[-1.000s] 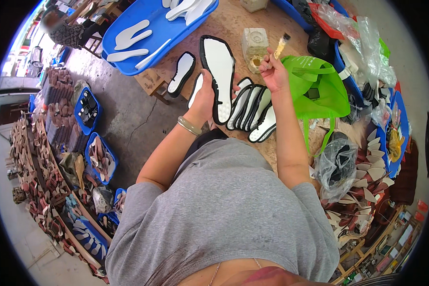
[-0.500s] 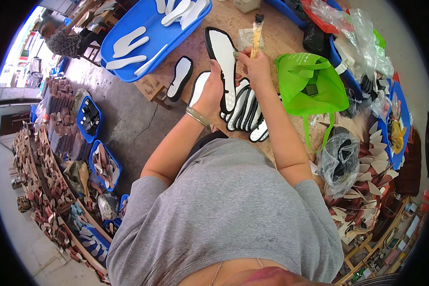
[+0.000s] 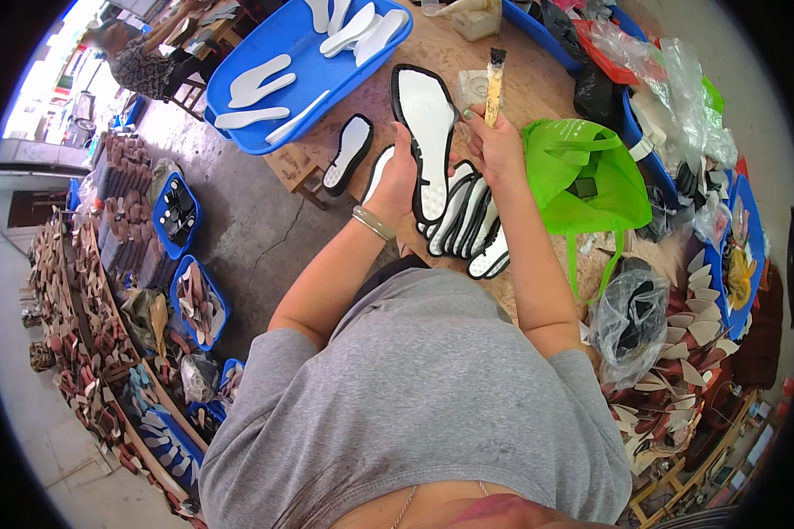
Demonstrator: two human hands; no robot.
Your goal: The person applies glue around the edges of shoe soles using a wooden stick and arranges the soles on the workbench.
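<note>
In the head view, the right hand (image 3: 498, 148) sits just beside the right edge of a black-rimmed white sole (image 3: 427, 132) in the left hand (image 3: 393, 182).
The sole's long axis runs away from the person, broad end farther off, narrow dotted end nearer the body. The left hand wraps it from the left, thumb by that edge and fingertips showing past the opposite one, so its grip spans the width. The right hand, nearer the broad half, has its fingers closed around a brush (image 3: 494, 93), dark tip pointing away from the body; whether the thumb touches the rim cannot be told. Beyond the narrow end's right side, a row of soles (image 3: 460, 219) lies on the table (image 3: 538, 81).
</note>
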